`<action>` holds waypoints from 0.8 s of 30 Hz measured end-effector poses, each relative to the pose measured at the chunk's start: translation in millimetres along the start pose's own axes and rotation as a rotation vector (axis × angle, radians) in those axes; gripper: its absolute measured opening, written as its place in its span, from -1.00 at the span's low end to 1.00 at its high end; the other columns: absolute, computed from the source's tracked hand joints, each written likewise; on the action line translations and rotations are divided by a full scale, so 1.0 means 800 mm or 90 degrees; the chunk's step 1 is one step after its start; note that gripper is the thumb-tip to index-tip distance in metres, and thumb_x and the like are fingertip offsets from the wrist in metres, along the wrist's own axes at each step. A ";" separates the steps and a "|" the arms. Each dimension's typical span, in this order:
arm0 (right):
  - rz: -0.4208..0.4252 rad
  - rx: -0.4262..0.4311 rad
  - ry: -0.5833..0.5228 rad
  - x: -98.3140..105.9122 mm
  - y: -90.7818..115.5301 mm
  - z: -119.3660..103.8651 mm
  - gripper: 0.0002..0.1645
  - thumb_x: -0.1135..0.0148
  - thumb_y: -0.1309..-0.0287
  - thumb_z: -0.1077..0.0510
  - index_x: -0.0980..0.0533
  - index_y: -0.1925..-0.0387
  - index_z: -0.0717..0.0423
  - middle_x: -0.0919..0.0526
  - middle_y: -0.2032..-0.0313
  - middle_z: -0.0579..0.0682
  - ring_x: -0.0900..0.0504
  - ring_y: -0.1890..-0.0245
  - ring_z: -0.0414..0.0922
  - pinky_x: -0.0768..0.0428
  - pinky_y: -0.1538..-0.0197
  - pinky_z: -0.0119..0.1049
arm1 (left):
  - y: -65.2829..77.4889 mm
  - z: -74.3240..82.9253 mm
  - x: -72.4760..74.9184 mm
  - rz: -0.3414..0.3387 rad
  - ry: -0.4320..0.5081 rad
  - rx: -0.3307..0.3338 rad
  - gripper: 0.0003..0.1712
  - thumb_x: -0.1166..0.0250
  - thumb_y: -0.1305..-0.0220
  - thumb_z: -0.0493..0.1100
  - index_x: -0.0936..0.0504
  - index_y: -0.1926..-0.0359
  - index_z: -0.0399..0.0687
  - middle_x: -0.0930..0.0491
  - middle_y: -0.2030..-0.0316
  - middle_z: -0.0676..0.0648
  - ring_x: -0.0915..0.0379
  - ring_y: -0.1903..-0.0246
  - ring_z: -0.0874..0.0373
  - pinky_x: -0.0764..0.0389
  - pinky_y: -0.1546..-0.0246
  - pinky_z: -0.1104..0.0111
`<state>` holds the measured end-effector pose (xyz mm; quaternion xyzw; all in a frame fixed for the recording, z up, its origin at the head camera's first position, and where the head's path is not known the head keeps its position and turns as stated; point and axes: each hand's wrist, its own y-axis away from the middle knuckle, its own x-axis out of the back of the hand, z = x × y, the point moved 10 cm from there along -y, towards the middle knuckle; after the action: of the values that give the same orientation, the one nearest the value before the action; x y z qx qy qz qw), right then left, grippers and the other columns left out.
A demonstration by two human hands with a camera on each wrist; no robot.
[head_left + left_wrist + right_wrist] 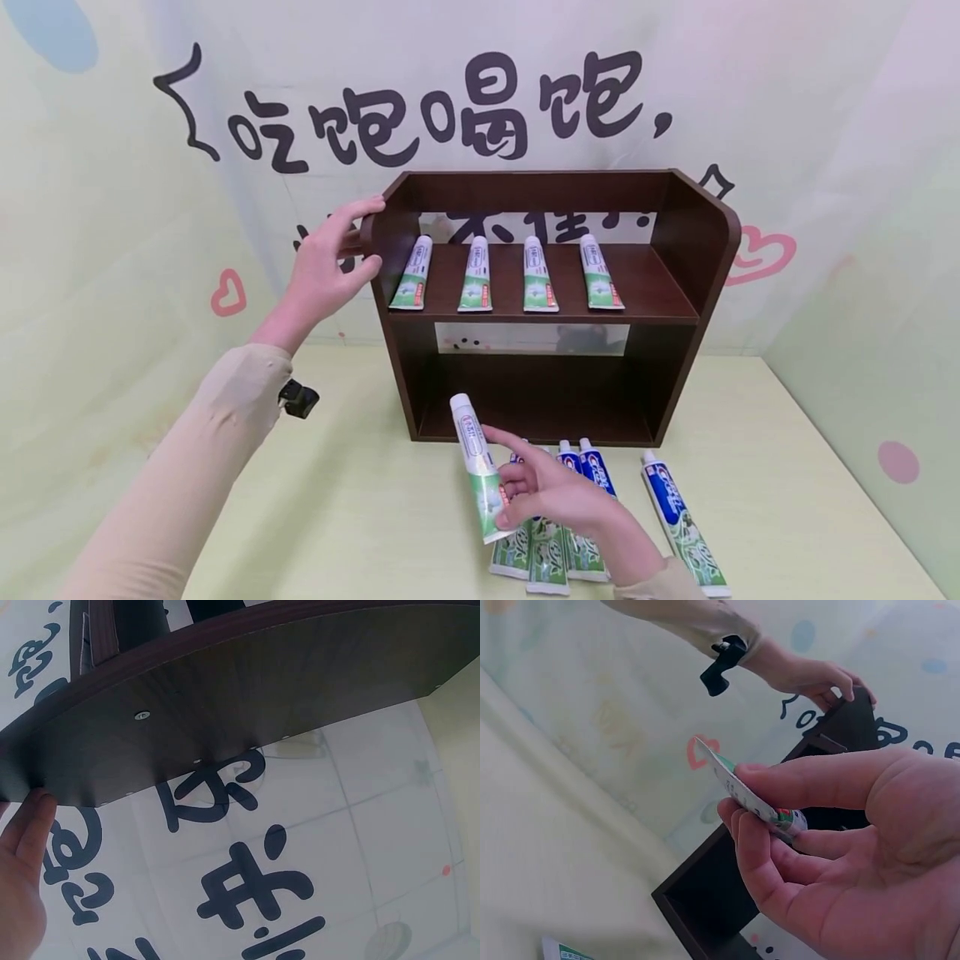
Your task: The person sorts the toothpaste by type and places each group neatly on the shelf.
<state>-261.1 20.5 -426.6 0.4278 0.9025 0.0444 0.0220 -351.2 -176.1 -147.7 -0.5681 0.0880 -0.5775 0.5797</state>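
Observation:
A white and green toothpaste tube is in my right hand, pinched near its flat end between thumb and fingers, cap pointing up and away. In the right wrist view the tube shows edge-on, with the right hand around its lower end. My left hand grips the left side panel of a dark brown two-tier shelf near its upper front edge. The left wrist view shows fingers of the left hand against the panel's outer face. Several matching tubes lie in a row on the upper tier.
Several blue and green Crest toothpaste tubes lie on the pale table, partly hidden under my right hand. Another Crest tube lies apart on the right. Behind the shelf hangs a printed wall cloth with large black characters.

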 end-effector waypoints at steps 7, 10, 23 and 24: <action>-0.001 0.030 0.013 0.010 0.024 -0.022 0.15 -0.35 0.00 0.36 -0.05 -0.51 -0.35 -0.61 -0.02 0.17 -0.57 0.18 -0.09 -0.66 0.11 -0.37 | 0.005 -0.004 0.002 0.006 -0.003 0.004 -0.38 -0.22 -0.15 -0.48 -0.43 -0.28 -0.26 -0.43 -0.35 -0.21 -0.59 -0.12 -0.20 -0.43 0.01 0.81; 0.001 0.049 0.018 0.017 0.034 -0.034 0.13 -0.34 -0.04 0.34 -0.03 -0.53 -0.30 -0.60 -0.11 0.24 -0.63 0.17 -0.08 -0.69 0.07 -0.37 | 0.003 -0.026 0.000 0.008 -0.004 0.003 -0.33 -0.25 -0.16 -0.43 -0.44 -0.32 -0.07 -0.42 -0.38 -0.05 -0.60 -0.13 -0.12 -0.44 0.01 0.80; 0.084 0.111 0.075 0.063 0.078 -0.082 0.12 -0.28 -0.15 0.32 0.09 -0.56 -0.31 -0.47 -0.20 0.31 -0.65 0.03 -0.03 -0.72 0.00 -0.28 | -0.003 -0.054 -0.007 0.000 -0.008 0.007 -0.28 -0.30 -0.17 -0.36 -0.43 -0.35 0.15 -0.39 -0.39 0.13 -0.61 -0.13 -0.04 -0.45 0.01 0.80; 0.091 0.113 0.077 0.067 0.080 -0.085 0.12 -0.28 -0.16 0.31 0.09 -0.56 -0.31 -0.46 -0.22 0.30 -0.65 0.01 -0.03 -0.72 0.00 -0.28 | -0.003 -0.053 -0.007 0.000 -0.007 0.007 -0.28 -0.30 -0.17 -0.36 -0.43 -0.35 0.15 -0.39 -0.39 0.13 -0.61 -0.13 -0.04 -0.45 0.02 0.80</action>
<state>-250.8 98.2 -352.6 0.4879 0.8698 -0.0083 -0.0736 -386.5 -194.7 -163.8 -0.5682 0.0815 -0.5747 0.5832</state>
